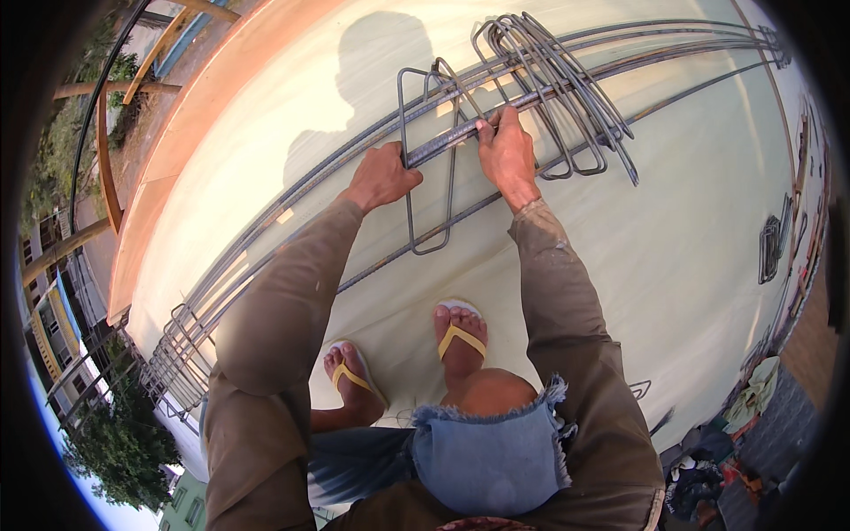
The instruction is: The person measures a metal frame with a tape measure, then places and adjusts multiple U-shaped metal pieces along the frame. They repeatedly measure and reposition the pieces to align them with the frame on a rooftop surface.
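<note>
Long steel rebars run across the pale sheet in front of me. A bent rectangular stirrup stands around them between my hands, with another one overlapping it. My left hand is closed at the near bar, against the stirrup's left leg. Farther right, my right hand grips the same bar from above, its thumb by a stirrup leg. What lies inside each fist is partly hidden. Just beyond the right hand, several stirrups hang bunched and tilted on the bars.
More stirrups surround the bars' lower-left end. A stirrup stack lies at the right. An orange-brown board edge borders the left, with buildings and trees below. My sandalled feet stand near one bar; cloth lies lower right.
</note>
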Demonstrator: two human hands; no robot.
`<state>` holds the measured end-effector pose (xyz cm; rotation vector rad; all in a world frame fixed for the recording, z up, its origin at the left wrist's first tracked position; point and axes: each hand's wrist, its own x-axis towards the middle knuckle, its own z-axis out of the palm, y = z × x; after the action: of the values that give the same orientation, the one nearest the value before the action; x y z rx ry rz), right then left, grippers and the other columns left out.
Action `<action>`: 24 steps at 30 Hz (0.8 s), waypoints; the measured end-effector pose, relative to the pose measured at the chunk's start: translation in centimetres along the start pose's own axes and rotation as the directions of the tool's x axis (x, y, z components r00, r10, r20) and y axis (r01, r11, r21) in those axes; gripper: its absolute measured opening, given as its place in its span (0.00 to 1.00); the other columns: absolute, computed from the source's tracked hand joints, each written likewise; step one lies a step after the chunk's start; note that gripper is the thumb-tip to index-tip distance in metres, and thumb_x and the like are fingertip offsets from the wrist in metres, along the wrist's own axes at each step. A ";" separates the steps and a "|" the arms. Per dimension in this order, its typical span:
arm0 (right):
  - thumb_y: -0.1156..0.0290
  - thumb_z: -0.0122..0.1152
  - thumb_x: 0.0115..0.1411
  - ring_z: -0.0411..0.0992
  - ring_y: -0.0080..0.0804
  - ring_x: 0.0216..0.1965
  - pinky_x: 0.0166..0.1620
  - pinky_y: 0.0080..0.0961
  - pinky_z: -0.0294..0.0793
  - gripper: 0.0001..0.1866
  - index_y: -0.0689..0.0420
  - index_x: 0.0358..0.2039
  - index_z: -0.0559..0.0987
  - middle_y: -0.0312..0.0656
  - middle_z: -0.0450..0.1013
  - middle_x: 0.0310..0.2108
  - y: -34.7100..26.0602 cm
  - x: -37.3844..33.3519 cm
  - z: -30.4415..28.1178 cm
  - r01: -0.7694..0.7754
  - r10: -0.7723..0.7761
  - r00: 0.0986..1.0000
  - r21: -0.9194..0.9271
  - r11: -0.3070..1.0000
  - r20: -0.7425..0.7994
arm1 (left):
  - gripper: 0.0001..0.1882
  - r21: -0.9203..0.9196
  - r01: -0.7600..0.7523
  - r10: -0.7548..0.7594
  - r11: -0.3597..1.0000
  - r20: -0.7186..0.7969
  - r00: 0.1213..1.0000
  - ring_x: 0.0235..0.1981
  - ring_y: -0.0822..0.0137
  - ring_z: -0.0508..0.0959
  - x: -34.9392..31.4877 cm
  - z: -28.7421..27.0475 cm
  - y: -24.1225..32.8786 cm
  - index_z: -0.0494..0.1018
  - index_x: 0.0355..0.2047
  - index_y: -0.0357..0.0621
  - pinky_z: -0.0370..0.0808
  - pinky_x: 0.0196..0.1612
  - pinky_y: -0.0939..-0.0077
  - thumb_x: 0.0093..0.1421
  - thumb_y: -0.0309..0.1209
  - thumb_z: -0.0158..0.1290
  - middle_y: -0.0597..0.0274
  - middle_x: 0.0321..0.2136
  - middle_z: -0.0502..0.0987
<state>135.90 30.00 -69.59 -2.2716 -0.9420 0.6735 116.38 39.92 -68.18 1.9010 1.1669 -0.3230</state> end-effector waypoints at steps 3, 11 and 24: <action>0.66 0.61 0.65 0.78 0.62 0.36 0.41 0.52 0.72 0.12 0.59 0.42 0.70 0.56 0.79 0.28 -0.7 -0.3 -0.7 -0.056 0.072 0.985 0.105 0.993 -0.154 | 0.19 -0.018 0.017 -0.016 1.000 0.012 1.000 0.32 0.46 0.81 -0.1 0.1 0.2 0.75 0.34 0.29 0.76 0.39 0.57 0.52 0.36 0.59 0.39 0.28 0.80; 0.70 0.57 0.68 0.78 0.53 0.35 0.42 0.47 0.74 0.14 0.64 0.47 0.67 0.54 0.78 0.36 0.5 -1.5 -1.2 -0.009 -0.009 0.997 0.223 0.975 0.081 | 0.17 0.007 -0.030 0.030 1.000 0.001 1.000 0.31 0.41 0.81 -0.5 0.3 0.2 0.75 0.35 0.30 0.77 0.40 0.53 0.52 0.35 0.55 0.38 0.27 0.80; 0.61 0.51 0.72 0.56 0.15 0.21 0.24 0.21 0.57 0.19 0.65 0.35 0.80 0.28 0.63 0.20 2.4 -6.3 3.7 -0.212 0.198 0.976 0.537 0.816 0.085 | 0.19 0.024 -0.043 0.043 0.999 0.002 0.999 0.33 0.41 0.82 -0.8 0.5 0.2 0.74 0.37 0.29 0.78 0.42 0.54 0.52 0.36 0.54 0.36 0.28 0.81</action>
<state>130.69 25.04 -72.37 -1.8584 -0.4303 0.9310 116.18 39.04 -67.85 1.9440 1.1235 -0.3165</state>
